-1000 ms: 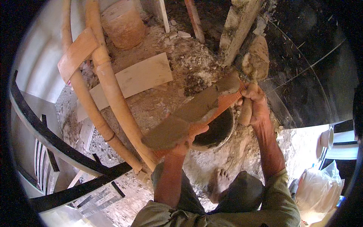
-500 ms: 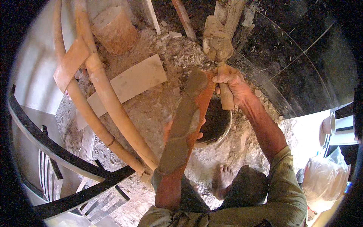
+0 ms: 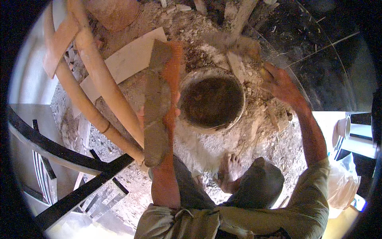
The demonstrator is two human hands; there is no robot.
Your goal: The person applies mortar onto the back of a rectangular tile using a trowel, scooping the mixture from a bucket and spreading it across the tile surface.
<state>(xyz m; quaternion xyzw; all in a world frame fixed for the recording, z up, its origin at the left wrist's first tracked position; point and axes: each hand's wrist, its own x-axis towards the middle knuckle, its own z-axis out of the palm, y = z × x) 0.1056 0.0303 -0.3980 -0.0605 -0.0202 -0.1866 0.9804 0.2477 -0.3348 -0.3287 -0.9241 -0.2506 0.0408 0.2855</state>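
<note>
My left hand is closed around a long, narrow orange-red tile strip from beneath, with fingertips showing at both long edges. A thick layer of grey-brown mortar covers much of the strip's upper face. Off to the right, my right hand grips a trowel; its mortar-coated blade points left and is smeared by motion. Between the hands, a round bucket stands on the ground with dark, wet-looking material inside.
A pale board lies on the rubble behind two long bent pipes at left. Black tiled surface rises at right. Black metal railing fills the lower left. A clay-coloured pot stands far left; a plastic bag sits at right.
My right hand has swung right and away from the tile strip with the trowel, whose blade has turned leftward. The strip has shifted left and stands straighter, uncovering the bucket. The view has shifted.
</note>
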